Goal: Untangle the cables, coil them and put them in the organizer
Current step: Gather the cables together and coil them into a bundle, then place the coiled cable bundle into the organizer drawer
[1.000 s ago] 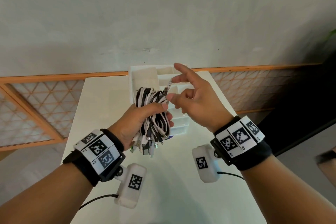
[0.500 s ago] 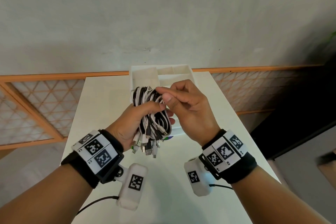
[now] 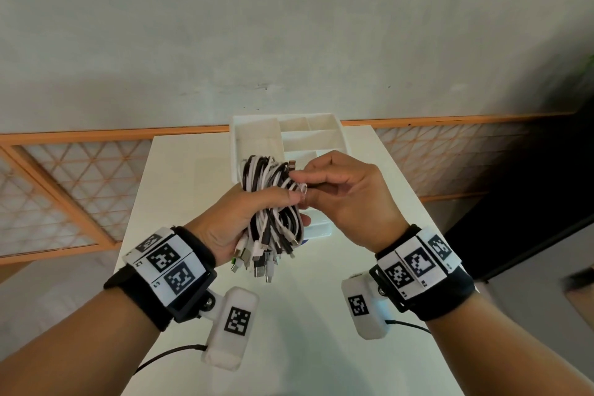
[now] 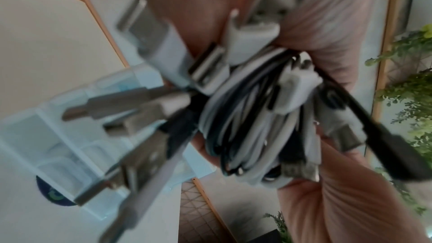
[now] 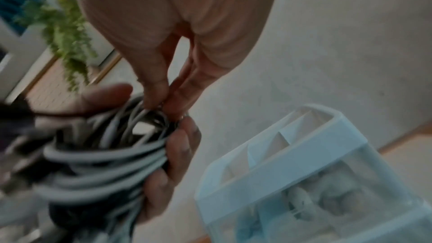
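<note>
My left hand [image 3: 239, 219] is wrapped around one bundle of cables [image 3: 273, 199], fingers and thumb curled about its middle, holding it upright above the table [image 3: 180, 170]. The bundle mixes black and white cords; the strands are too many and too overlapped to count. Its loops stand up above my fist and its plugs [image 3: 257, 262] hang below it. My right hand [image 3: 350, 199] meets the top right of the bundle, thumb and forefinger pinched on a single white strand, the other fingers curled under.

One white organizer [image 3: 257, 125] stands on the table behind both hands, partly hidden by them. The head view shows at least four open compartments at its far end; nothing is visible in those.

The left wrist view, blurred, shows what the head view does not: the plug ends [image 4: 208, 69] up close, several flat metal connectors and smaller tips fanning out from my grip, with the organizer [image 4: 42, 136] below them and a dark blue round piece [image 4: 50, 194] under its corner.

The right wrist view shows the pinch from above: two fingertips [image 5: 154, 97] closed on a pale cord at the rim of the bundle [image 5: 100, 158]. It also shows the organizer [image 5: 275, 145] from the side, with pale rounded shapes behind its clear lower wall; I cannot tell what they are.
</note>
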